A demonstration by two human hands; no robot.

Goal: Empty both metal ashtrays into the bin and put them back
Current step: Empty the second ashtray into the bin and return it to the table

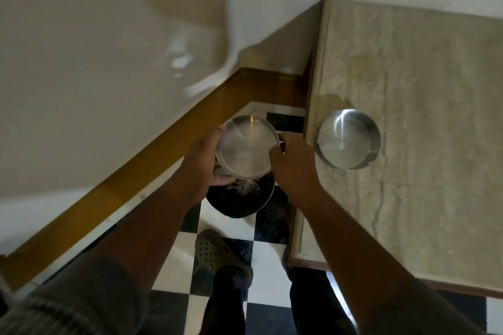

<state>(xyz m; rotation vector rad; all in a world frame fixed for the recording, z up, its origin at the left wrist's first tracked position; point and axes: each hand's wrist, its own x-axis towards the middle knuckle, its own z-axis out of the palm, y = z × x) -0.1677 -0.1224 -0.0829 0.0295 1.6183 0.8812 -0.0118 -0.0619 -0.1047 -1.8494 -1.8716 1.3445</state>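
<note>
A round metal ashtray (246,145) is held tipped over, its bottom facing me, above a dark round bin (242,198) on the floor. My left hand (204,160) grips its left rim and my right hand (292,160) holds its right rim. Pale ash or bits show at the ashtray's lower edge over the bin's mouth. A second metal ashtray (347,139) stands upright on the beige stone table (422,90), close to the table's left edge, just right of my right hand.
The bin stands in a narrow gap between a wall with a yellow-brown wooden skirting (152,160) and the table's left side. The floor is black-and-white checkered tile (190,307). My feet in grey-green clogs (217,253) stand just before the bin.
</note>
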